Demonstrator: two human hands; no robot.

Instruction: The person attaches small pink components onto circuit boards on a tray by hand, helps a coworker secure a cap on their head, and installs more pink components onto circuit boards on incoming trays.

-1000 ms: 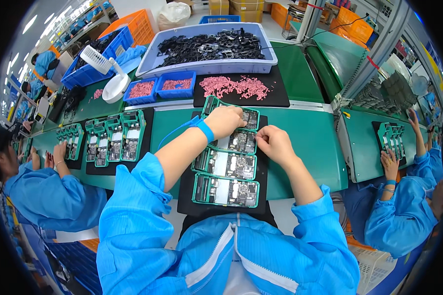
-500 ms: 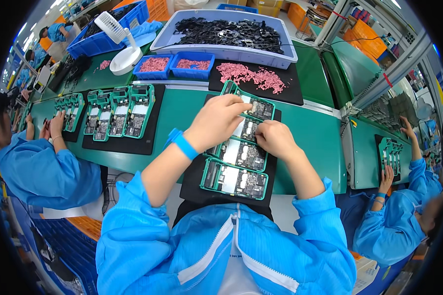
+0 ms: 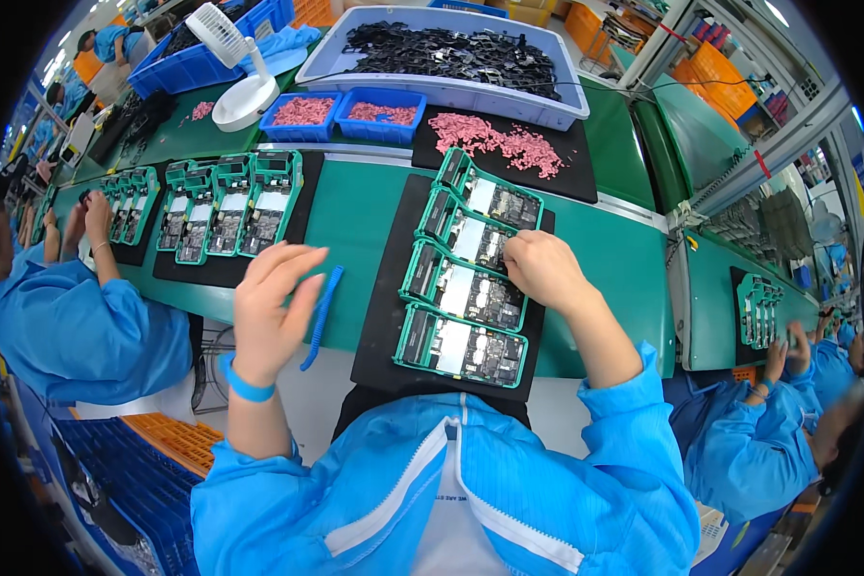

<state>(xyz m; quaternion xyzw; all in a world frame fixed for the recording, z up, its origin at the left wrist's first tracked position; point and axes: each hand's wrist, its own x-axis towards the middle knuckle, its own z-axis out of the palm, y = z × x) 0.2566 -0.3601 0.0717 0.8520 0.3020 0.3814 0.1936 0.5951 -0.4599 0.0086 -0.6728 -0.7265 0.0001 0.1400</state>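
Note:
In front of me several green-framed phone assemblies (image 3: 463, 348) with exposed circuit boards lie in a column on a black mat (image 3: 379, 317). My right hand (image 3: 545, 271) is at the right edge of the second phone assembly from the far end (image 3: 475, 238). Its fingers are curled together there, and whatever they pinch is hidden. Off to the left, above the bench edge, my left hand (image 3: 276, 307) is raised with fingers apart and nothing in them. A blue wrist strap (image 3: 247, 380) circles that wrist, and a blue coiled cord (image 3: 322, 319) hangs beside the hand.
Pink bits (image 3: 499, 142) lie piled on another black mat beyond. Two blue trays (image 3: 379, 136) hold more of them. Behind stands a large bin (image 3: 442, 94) of black parts. A white fan (image 3: 245, 101) and another mat of phone assemblies (image 3: 230, 206) are leftward. Co-workers sit on both sides.
My left hand has drawn back from the far phone assemblies, leftward and toward me, and its fingers have spread. The right hand stays almost in place at the second assembly.

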